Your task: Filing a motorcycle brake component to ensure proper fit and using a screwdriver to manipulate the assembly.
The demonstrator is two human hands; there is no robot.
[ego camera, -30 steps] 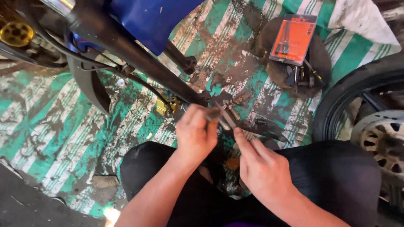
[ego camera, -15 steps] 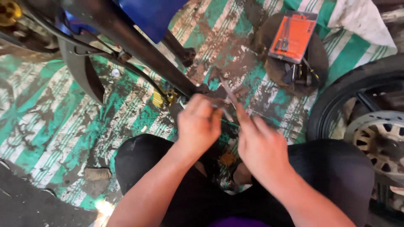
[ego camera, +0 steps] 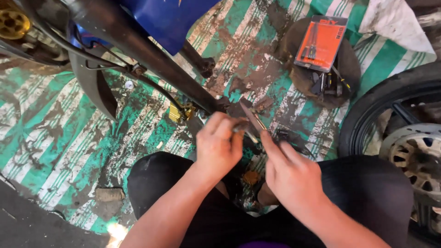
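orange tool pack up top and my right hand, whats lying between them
In the head view, small dark tools and stained green-striped mat lie between the orange pack and right hand.

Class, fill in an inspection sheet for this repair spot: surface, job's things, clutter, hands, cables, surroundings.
Surface: green-and-white striped mat, heavily grease-stained.
Job's things: thin metal tool pinched between both hands; its end is blurred.
Clutter: orange tool packet on a dark round pad; yellow part; white rag.
Hands: left hand and right hand both closed on the tool.
Cables: black cable along the dark frame tube.
Surroundings: tyre and wheel, blue panel.
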